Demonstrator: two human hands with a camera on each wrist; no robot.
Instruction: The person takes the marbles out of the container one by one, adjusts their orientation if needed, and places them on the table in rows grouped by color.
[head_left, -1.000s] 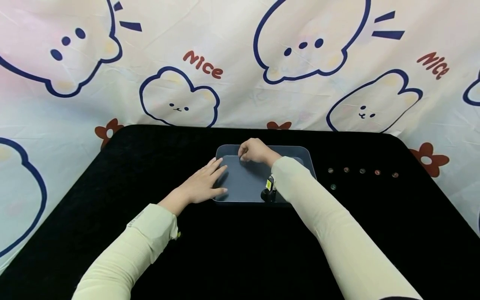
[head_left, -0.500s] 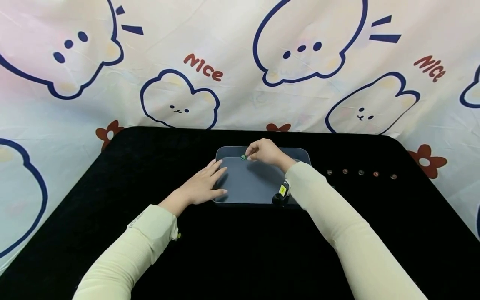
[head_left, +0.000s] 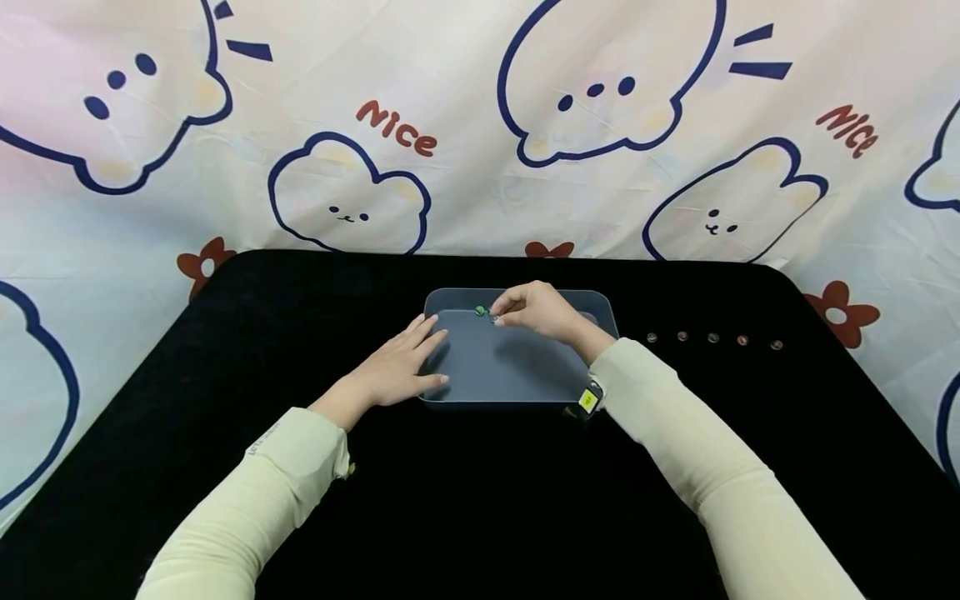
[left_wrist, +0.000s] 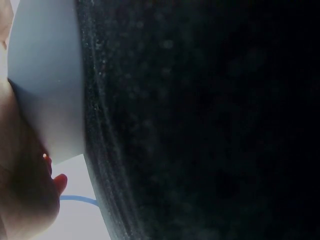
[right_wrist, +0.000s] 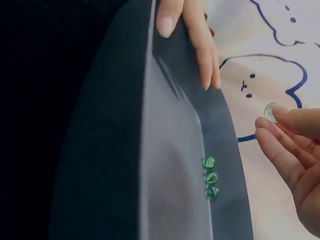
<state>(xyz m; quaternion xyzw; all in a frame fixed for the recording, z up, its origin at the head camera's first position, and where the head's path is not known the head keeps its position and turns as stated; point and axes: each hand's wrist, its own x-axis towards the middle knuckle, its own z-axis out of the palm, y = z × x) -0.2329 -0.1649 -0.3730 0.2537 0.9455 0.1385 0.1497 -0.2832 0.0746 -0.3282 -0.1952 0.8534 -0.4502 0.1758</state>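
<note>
My right hand [head_left: 543,310] is over the back part of a grey tray [head_left: 480,367]. Its thumb and fingers pinch a small clear glass marble [right_wrist: 271,112], seen best in the right wrist view. Along the tray's far wall, three green glass marbles [right_wrist: 211,177] lie in a short row; the head view shows a green marble [head_left: 481,311] just left of the right fingertips. My left hand [head_left: 393,367] rests at the tray's left rim, its fingers straight and spread. In the left wrist view, part of that hand [left_wrist: 25,185] shows against the tray's side.
Right of the tray, several small marbles [head_left: 713,338] lie in a row on the black cloth-covered table [head_left: 480,500]. A printed curtain [head_left: 480,192] hangs behind the table. The right sleeve [head_left: 675,417] covers part of the tabletop.
My right hand has shifted right along the tray's far wall, uncovering a green marble. The left hand stays at the rim. A marble right of the tray is now out of sight near the right sleeve.
</note>
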